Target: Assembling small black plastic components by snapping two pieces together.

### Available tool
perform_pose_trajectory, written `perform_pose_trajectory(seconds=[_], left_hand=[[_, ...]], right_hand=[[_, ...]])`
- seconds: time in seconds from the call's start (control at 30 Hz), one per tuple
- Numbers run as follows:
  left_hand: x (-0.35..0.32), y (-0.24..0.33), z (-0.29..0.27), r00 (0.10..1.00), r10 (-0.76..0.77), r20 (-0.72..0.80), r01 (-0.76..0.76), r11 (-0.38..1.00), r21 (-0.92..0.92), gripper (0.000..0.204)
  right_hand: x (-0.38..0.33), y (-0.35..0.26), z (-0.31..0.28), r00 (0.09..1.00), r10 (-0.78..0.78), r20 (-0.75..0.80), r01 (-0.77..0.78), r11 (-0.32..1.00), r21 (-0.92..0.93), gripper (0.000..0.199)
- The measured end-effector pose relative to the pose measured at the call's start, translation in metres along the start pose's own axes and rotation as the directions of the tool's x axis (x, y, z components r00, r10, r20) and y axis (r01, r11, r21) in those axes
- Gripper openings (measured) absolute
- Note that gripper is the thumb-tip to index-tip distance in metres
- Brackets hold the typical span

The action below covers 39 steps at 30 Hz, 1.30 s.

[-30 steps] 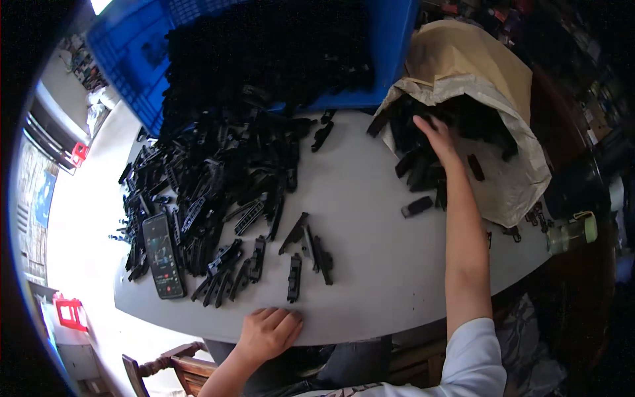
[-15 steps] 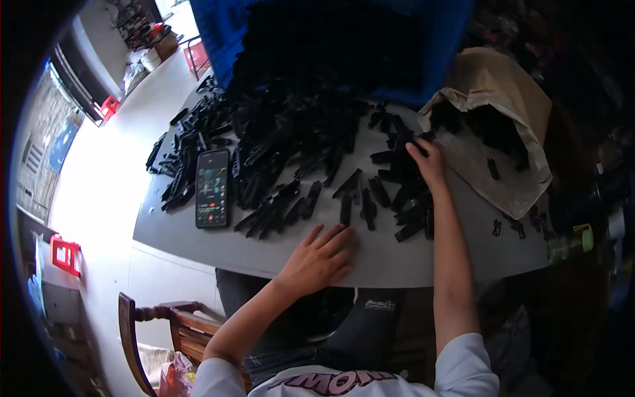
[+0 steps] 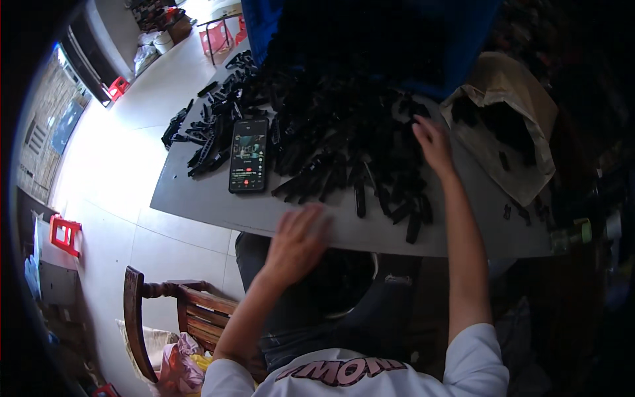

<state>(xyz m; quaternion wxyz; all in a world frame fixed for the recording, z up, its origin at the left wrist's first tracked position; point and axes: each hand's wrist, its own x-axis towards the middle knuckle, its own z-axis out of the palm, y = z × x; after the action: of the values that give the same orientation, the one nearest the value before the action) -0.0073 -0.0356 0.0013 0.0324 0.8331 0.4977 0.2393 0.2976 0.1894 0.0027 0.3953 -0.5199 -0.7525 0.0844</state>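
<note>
A broad heap of long, narrow black plastic pieces point(image 3: 311, 175) spreads over the grey table. At the heap's right side is my right hand point(image 3: 434, 147), its fingers stretched out against the pieces; no grip on any piece shows. My left hand point(image 3: 297, 241) hovers by the table's front edge, below the nearest pieces, blurred, with fingers apart and nothing seen in them. A phone point(image 3: 249, 155) with a lit screen lies left of the heap's middle.
Behind the heap stands a large blue bin point(image 3: 479, 49) of dark pieces. An open tan sack point(image 3: 529, 159) with black pieces lies to the right, near a small green-topped object point(image 3: 585, 230). A wooden chair point(image 3: 205, 314) stands at lower left, a red stool point(image 3: 65, 235) farther left.
The view has shifted, so the table sits higher and farther right. The black pieces by my right hand now lie closer against the main heap. My left hand has drawn back toward the table edge.
</note>
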Motion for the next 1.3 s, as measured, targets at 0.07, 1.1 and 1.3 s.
perform_pose_trajectory(seconds=[0.07,1.1,1.3], left_hand=[[-0.005,-0.018,-0.015,0.979,-0.158,-0.130,0.158,0.987,-0.011,0.049],[0.080,-0.015,0.018,0.966,-0.227,-0.122,0.248,0.949,0.195,0.027],[0.043,0.012,-0.005,0.925,-0.376,-0.049,0.315,0.834,-0.453,0.022]], right_hand=[[-0.031,-0.024,-0.033,1.000,0.022,-0.013,-0.022,1.000,0.008,0.037],[-0.185,-0.159,-0.027,0.959,0.276,0.064,-0.272,0.838,0.473,0.026],[-0.175,-0.173,-0.020,0.908,0.375,0.185,-0.335,0.386,0.860,0.023]])
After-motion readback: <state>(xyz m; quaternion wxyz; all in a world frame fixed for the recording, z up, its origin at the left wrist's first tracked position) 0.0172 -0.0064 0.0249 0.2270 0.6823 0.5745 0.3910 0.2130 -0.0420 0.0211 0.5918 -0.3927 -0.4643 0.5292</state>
